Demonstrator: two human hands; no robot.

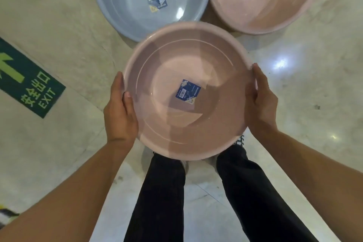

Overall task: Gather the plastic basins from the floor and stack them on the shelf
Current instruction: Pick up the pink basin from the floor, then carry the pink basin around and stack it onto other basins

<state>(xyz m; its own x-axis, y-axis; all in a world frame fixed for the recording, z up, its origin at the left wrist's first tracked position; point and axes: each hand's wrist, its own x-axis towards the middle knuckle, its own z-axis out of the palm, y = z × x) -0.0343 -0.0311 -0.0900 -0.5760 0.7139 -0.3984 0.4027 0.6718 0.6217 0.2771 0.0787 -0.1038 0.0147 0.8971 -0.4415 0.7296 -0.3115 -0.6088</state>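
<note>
The left hand [119, 110] has its thumb hooked over the rim and its fingers curled under the left edge of a pink basin [216, 124]; the right hand [262, 102] grips the opposite edge the same way, fingers wrapped round the rim. The pink basin is held level above the floor [59, 25], mouth facing up toward the camera, over the person's dark trouser legs. It is round, so no long axis shows. A blue label [188, 91] lies at the middle of its bottom. Beyond it, on the floor, a grey-blue basin [127, 2] sits just beside a larger pink basin [275, 12], both mouth-up. A green exit sign [29, 82] is stuck to the floor on the left.
</note>
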